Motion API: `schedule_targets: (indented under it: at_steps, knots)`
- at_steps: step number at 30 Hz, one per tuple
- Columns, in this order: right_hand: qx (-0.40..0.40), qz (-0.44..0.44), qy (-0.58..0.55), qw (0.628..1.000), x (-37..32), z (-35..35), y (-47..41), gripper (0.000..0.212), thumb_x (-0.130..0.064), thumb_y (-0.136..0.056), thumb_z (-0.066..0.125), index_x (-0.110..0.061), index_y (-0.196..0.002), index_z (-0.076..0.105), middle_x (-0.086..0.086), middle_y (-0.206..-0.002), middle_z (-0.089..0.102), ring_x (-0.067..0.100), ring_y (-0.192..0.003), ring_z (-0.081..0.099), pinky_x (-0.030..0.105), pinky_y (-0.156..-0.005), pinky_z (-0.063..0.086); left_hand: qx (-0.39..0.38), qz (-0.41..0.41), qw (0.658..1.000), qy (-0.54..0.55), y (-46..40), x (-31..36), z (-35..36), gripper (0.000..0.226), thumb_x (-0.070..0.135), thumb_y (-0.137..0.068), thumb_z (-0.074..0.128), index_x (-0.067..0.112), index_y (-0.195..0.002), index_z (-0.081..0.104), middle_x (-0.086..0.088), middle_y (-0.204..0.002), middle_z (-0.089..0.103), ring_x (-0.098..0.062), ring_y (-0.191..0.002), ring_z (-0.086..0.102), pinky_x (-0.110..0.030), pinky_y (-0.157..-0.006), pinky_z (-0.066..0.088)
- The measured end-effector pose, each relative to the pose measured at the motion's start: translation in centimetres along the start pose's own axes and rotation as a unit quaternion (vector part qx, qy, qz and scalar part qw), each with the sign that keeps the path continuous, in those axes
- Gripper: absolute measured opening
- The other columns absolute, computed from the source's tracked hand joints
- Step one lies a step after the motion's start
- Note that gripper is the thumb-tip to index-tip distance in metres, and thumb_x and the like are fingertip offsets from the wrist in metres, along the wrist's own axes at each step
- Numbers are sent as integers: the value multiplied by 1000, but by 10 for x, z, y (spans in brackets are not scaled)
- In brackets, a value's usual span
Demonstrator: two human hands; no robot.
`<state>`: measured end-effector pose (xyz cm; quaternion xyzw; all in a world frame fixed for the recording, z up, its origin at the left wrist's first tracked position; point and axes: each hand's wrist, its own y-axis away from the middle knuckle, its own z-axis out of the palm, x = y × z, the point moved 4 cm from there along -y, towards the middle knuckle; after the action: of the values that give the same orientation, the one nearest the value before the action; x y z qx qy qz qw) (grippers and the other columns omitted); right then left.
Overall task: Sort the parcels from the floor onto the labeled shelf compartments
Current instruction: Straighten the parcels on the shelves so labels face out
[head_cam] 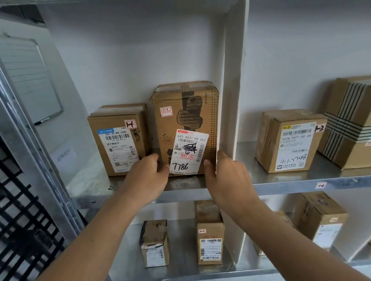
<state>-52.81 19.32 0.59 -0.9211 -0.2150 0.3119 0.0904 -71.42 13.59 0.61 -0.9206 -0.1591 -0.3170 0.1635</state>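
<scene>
Just left of the left hand (146, 177) stands a smaller box (118, 140) marked 1-1. Between the hands, the tall box (187, 127) stands upright on the upper shelf (291, 182); the left hand grips its lower left edge, and the right hand (224, 175) grips its lower right. This looks like the placing step. Next: nudge it back, then let go without tipping it.

Brown cardboard parcel (187, 127) w/ black dot rows, dark printed shapes, white label w/ red header + black scrawl. Brown box (119, 140): white label, blue strip. Far-right box (357, 121): black stripes crossing. Shelf (291, 186) silver-grey; divider (234, 72) white.
</scene>
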Motion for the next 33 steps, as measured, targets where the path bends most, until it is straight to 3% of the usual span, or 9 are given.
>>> schedule_targets:
  at_steps: [2, 4, 8, 11, 15, 22, 26, 29, 33]
  knots:
    - [-4, 2, -11, 1000, 4, -2, 4, 23, -40, -110, 41, -20, -112, 51, 5, -115, 70, 20, -83, 55, 28, -71, 41, 4, -10, 1000, 5, 12, 2, -1, 36, 29, -107, 54, 20, -140, 61, 3, -135, 69, -19, -124, 64, -35, -103, 53]
    - [-12, 0, -28, 1000, 8, -4, 9, 23, -43, -109, 43, -22, -109, 53, 3, -114, 70, 19, -83, 58, 31, -71, 48, 10, -11, 1000, 1, 28, 8, -1, 38, 28, -107, 54, 17, -143, 58, 3, -139, 66, -19, -129, 61, -29, -104, 47]
    - [-16, -49, -51, 997, 6, -15, 25, 34, -47, -108, 43, -21, -113, 64, 1, -111, 75, 24, -88, 68, 42, -76, 60, 3, 15, 1000, 2, 60, 32, -1, 41, 28, -109, 50, 22, -149, 53, 8, -146, 60, -15, -136, 56, -22, -104, 40]
    - [-19, -78, -80, 994, 0, -32, 41, 36, -47, -108, 42, -26, -127, 64, -5, -121, 74, 22, -96, 69, 39, -80, 61, -4, 50, 999, -19, 77, 51, -4, 41, 35, -109, 47, 26, -149, 54, 11, -146, 61, -12, -134, 57, -27, -109, 45]
    - [2, -92, -98, 991, 1, -63, 62, 37, -41, -110, 41, -27, -136, 64, -3, -124, 74, 22, -101, 69, 28, -79, 54, 3, 64, 998, -30, 93, 74, -9, 52, 46, -109, 41, 27, -157, 45, 8, -154, 53, -14, -141, 50, -36, -118, 40]
    - [52, -32, -84, 995, 18, -98, 81, 47, -44, -110, 39, -12, -133, 65, 11, -120, 74, 31, -113, 67, 35, -92, 51, -32, 140, 990, -8, 108, 111, -4, 51, 49, -109, 39, 27, -154, 49, 8, -155, 52, -11, -141, 48, -30, -115, 38]
    - [68, -15, -60, 996, 36, -114, 87, 48, -45, -110, 37, -9, -119, 68, 11, -108, 73, 32, -104, 67, 37, -83, 50, -76, 145, 986, -17, 113, 134, 12, 47, 47, -109, 38, 24, -146, 57, 2, -144, 63, -16, -130, 58, -31, -106, 44]
    - [74, -3, -57, 996, 60, -129, 91, 47, -43, -110, 40, -6, -120, 68, 15, -116, 72, 33, -105, 65, 39, -85, 49, -76, 158, 984, -36, 109, 151, 29, 54, 52, -109, 35, 26, -154, 47, 6, -155, 52, -14, -141, 49, -32, -115, 39]
    - [58, 16, -53, 997, 98, -147, 87, 49, -46, -110, 38, -11, -134, 62, 11, -132, 68, 27, -112, 65, 28, -80, 41, -101, 143, 984, -46, 102, 176, 58, 61, 56, -107, 34, 25, -160, 37, 6, -163, 42, -14, -149, 40, -33, -119, 32]
